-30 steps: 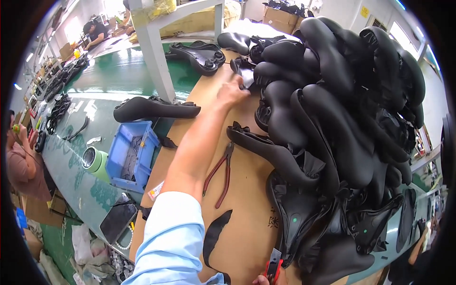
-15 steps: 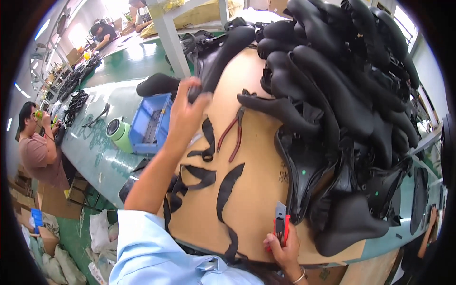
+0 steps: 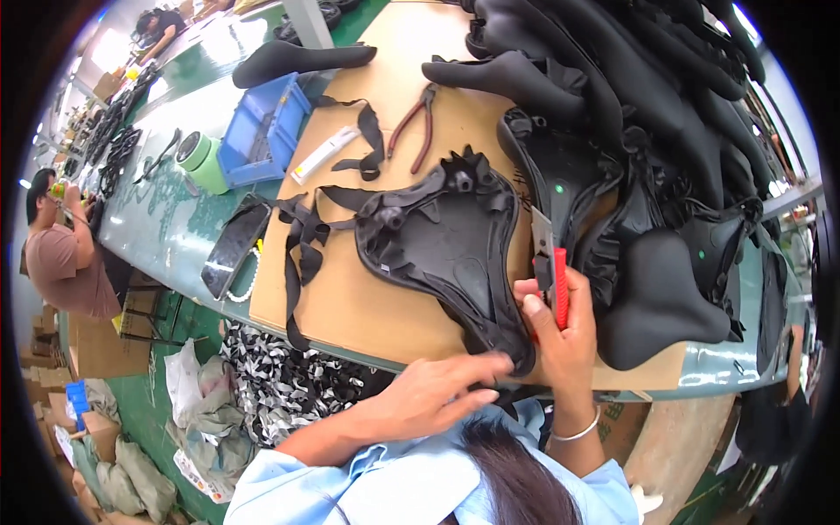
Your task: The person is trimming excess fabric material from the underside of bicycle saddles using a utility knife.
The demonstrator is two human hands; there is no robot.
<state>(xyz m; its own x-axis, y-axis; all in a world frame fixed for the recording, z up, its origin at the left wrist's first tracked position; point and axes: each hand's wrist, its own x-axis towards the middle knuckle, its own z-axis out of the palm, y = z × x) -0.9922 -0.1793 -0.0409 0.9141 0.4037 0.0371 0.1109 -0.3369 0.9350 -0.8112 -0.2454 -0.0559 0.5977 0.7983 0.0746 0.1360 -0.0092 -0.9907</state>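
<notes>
A black bicycle saddle (image 3: 442,241) lies underside up on the brown cardboard (image 3: 350,311), its nose toward me and its cover edge gathered around the rim. My left hand (image 3: 437,394) is at the nose, fingers stretched and slightly apart, a little blurred; whether they touch it I cannot tell. In my right hand (image 3: 564,337) is a red utility knife (image 3: 558,284), blade out and pointing away from me, just right of the saddle. Red-handled pliers (image 3: 414,131) lie beyond the saddle. Black trimmed strips (image 3: 306,236) rest to its left.
Many black saddles (image 3: 604,114) are heaped at the right and far right. On the left stand a blue bin (image 3: 262,131) and a green container (image 3: 203,164), near a white tube-like box (image 3: 325,155). Scraps (image 3: 289,385) lie below the table edge. Another person (image 3: 66,249) stands at left.
The saddle now lies on the cardboard in front of me. My left hand has come back from the far side to its nose; my right hand, still holding the knife, has moved up and right.
</notes>
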